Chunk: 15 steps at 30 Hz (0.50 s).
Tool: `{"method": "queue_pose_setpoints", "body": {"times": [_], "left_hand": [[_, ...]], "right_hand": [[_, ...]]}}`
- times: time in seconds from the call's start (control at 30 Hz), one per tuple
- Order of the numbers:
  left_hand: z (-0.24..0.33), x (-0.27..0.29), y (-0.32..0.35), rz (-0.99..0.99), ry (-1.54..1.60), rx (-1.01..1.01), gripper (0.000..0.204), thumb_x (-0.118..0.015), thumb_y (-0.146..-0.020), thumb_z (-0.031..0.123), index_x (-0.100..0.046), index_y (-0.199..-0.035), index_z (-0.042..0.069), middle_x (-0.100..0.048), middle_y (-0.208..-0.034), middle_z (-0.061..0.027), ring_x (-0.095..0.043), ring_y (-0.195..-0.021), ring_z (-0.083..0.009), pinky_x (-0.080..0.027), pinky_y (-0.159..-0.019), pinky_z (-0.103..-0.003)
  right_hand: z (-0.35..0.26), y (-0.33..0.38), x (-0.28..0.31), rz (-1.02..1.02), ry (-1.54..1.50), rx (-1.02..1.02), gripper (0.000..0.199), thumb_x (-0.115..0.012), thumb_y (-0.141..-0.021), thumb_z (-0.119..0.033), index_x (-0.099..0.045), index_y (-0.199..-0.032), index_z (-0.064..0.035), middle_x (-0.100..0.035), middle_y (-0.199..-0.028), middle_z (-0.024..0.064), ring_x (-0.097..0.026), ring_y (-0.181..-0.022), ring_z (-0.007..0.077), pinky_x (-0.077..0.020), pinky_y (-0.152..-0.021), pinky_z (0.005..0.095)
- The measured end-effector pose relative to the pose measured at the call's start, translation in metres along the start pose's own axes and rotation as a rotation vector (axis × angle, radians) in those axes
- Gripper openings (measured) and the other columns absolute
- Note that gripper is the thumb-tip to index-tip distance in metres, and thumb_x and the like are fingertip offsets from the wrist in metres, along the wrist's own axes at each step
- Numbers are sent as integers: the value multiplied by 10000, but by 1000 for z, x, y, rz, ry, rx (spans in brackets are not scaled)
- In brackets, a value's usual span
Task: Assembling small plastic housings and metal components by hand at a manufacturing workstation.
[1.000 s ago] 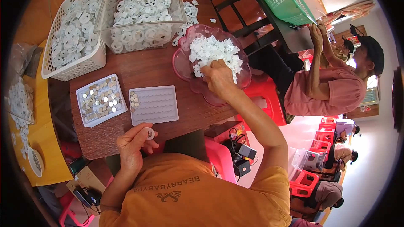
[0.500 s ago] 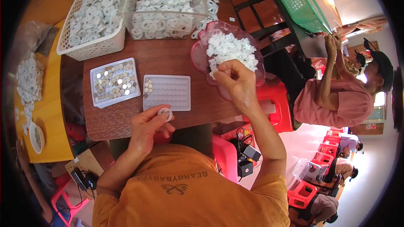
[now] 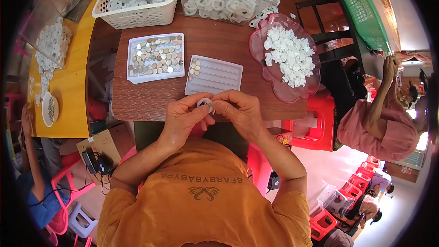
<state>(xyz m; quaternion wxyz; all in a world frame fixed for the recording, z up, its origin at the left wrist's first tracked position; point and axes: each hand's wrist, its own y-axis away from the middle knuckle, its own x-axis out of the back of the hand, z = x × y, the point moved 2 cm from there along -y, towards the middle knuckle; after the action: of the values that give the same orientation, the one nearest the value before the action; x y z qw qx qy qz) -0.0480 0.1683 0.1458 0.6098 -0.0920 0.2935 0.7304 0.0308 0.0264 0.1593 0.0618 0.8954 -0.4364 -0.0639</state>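
My left hand holds a small round white plastic piece between thumb and fingers, just off the table's front edge. My right hand is closed in a pinch at the piece's right side; what its fingertips hold is hidden. Beyond the hands lies a pale ridged tray with several small metal discs at its left end. A second white tray to its left carries many gold and silver discs. On the right stands a pink flower-shaped bowl of small white plastic bits.
A white basket and a clear bin, both full of round white pieces, stand at the back. At left, a yellow table holds a white bowl. A person in pink sits at right near a red stool.
My right hand has come from the pink bowl to meet my left hand at the round white piece. The view has shifted, so the table things appear farther right and higher.
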Motion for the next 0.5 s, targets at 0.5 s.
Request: {"method": "queue_pose_setpoints", "body": {"times": [0.5], "left_hand": [[3, 10, 1, 161, 159, -25, 271, -546, -886, 55, -554, -1133, -57, -635, -928, -177, -655, -731, -213, -546, -587, -294]], "right_hand": [[-9, 24, 19, 303, 424, 410, 57, -618, -792, 30, -613, -843, 7, -587, -718, 102, -541, -628, 201, -411, -549, 288]]}}
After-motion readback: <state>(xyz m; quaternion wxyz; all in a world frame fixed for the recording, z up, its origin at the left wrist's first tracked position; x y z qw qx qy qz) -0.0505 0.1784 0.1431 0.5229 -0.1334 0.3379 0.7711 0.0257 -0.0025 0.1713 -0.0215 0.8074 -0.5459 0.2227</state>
